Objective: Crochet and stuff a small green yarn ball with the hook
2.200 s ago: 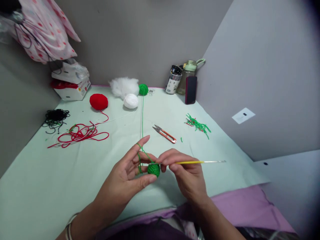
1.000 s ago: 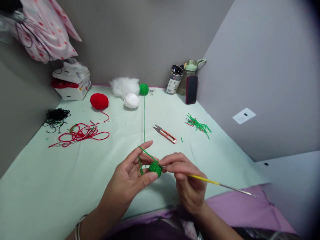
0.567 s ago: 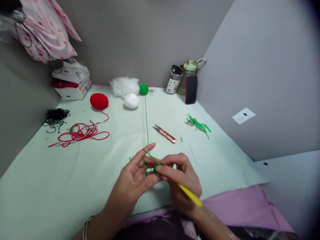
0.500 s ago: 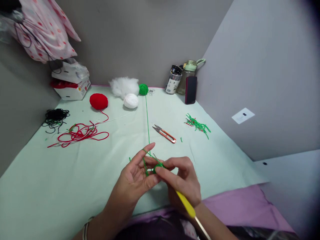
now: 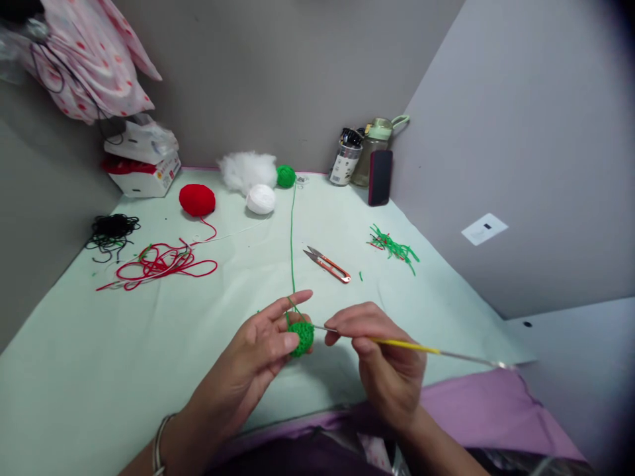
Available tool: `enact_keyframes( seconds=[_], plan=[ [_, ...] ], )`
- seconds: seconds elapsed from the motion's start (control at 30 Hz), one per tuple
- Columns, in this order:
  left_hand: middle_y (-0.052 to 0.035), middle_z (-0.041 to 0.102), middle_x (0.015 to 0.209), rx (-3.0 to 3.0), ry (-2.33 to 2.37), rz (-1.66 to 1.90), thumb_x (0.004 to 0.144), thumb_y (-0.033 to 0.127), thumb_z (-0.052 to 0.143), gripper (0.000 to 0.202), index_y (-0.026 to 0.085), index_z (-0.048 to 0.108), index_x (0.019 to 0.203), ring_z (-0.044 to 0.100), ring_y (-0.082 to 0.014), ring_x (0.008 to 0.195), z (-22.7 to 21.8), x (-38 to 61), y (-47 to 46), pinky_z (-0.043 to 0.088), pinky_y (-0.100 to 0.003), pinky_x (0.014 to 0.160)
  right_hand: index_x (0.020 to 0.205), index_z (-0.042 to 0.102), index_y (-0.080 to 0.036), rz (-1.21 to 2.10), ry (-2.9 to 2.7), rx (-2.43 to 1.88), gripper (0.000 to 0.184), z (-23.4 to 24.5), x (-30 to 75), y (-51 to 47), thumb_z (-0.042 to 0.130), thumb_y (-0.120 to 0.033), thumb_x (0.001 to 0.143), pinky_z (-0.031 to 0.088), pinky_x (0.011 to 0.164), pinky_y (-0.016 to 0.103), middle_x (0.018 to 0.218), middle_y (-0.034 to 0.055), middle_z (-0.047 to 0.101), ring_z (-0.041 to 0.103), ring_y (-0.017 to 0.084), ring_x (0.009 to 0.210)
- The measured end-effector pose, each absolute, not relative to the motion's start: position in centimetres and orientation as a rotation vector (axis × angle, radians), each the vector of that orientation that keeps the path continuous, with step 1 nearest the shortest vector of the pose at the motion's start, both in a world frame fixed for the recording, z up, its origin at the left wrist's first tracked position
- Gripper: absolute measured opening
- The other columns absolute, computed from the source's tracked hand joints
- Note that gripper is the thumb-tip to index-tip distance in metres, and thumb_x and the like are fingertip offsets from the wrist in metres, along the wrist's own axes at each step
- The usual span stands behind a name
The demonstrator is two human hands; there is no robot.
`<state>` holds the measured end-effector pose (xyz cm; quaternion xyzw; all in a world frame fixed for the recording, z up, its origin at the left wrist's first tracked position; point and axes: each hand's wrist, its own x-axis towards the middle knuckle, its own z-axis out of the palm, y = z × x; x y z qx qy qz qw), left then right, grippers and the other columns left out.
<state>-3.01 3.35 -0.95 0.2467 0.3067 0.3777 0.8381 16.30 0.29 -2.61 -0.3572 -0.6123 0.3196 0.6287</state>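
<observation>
Between the thumb and fingers of my left hand is a small round green crochet piece. Its working yarn passes over my raised left index finger and runs back to a green yarn ball. My right hand grips a crochet hook with a yellow handle, pen-fashion. The hook's metal tip reaches the upper right edge of the green piece; whether it sits inside a stitch I cannot tell. Beyond my hands lie orange-handled thread snips, blades pointing up and left.
Red yarn strands, a red ball and black yarn lie left. White stuffing and a white ball are at the back. Green scraps, a phone, a bottle and a pen cup are right.
My right hand has moved right, away from my left fingers, and the hook has swung from pointing steeply down to nearly level. The green piece now shows more fully in my left hand.
</observation>
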Motion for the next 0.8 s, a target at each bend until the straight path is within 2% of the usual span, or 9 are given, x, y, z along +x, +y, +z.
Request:
enact_keyframes(
  seconds=[0.1,0.33,0.43,0.53,0.63,0.7,0.8],
  plan=[
    [-0.0018,0.067,0.095,0.592,0.685,0.779,0.078,0.031,0.089,0.052,0.023,0.078,0.128,0.057,-0.0158,0.088,-1.0,-3.3,3.5,0.044,-0.029,0.088,0.105,0.084,-0.027,0.856,-1.308,-0.824,0.017,-2.4,16.7,0.6,0.067,-0.027,0.104,0.06,0.07,0.033,0.086,0.0044,0.078,0.072,0.017,0.073],
    [-0.0031,0.068,0.093,0.68,0.727,0.743,0.08,0.034,0.085,0.036,0.023,0.084,0.114,0.056,-0.018,0.086,-0.9,-3.2,3.7,0.043,-0.031,0.084,0.085,0.081,-0.021,1.207,-0.966,-0.795,0.018,-1.4,16.6,1.5,0.076,-0.035,0.096,0.049,0.048,0.022,0.075,0.002,0.074,0.06,0.009,0.049],
    [-0.0044,0.073,0.096,0.69,0.713,0.774,0.086,0.035,0.083,0.031,0.024,0.083,0.115,0.062,-0.0204,0.092,-0.9,-2.7,3.4,0.044,-0.034,0.091,0.084,0.08,-0.021,1.237,-0.938,-0.802,0.021,-1.5,15.8,1.4,0.078,-0.039,0.095,0.051,0.05,0.023,0.071,0.0008,0.071,0.059,0.01,0.051],
    [-0.0055,0.075,0.099,0.696,0.686,0.809,0.09,0.033,0.08,0.032,0.025,0.08,0.121,0.066,-0.0231,0.096,-1.0,-2.3,3.1,0.046,-0.038,0.095,0.088,0.081,-0.022,1.144,-0.99,-0.82,0.02,-2.0,15.1,1.4,0.078,-0.04,0.095,0.056,0.058,0.026,0.078,0.0023,0.071,0.064,0.013,0.061],
    [-0.0046,0.073,0.1,0.696,0.702,0.839,0.09,0.032,0.081,0.037,0.027,0.078,0.127,0.065,-0.0221,0.093,-0.9,-2.2,3.0,0.047,-0.037,0.093,0.093,0.082,-0.024,1.066,-1.039,-0.839,0.016,-2.5,14.9,1.5,0.075,-0.037,0.098,0.056,0.063,0.027,0.083,0.0022,0.07,0.065,0.013,0.067],
    [-0.0038,0.072,0.101,0.698,0.729,0.86,0.089,0.03,0.082,0.042,0.028,0.077,0.131,0.064,-0.0217,0.095,-0.9,-2.3,3.0,0.045,-0.038,0.097,0.096,0.082,-0.024,1.067,-1.075,-0.836,0.015,-2.6,15.0,1.5,0.073,-0.035,0.1,0.055,0.064,0.026,0.08,0.0009,0.068,0.065,0.013,0.067],
    [-0.003,0.071,0.1,0.724,0.74,0.877,0.087,0.029,0.083,0.059,0.03,0.068,0.144,0.063,-0.022,0.097,-0.7,-2.5,3.2,0.045,-0.036,0.094,0.101,0.083,-0.025,1.1,-1.148,-0.832,0.013,-2.5,15.5,1.5,0.074,-0.035,0.099,0.055,0.065,0.027,0.083,0.0016,0.07,0.065,0.014,0.07]
  ],
)
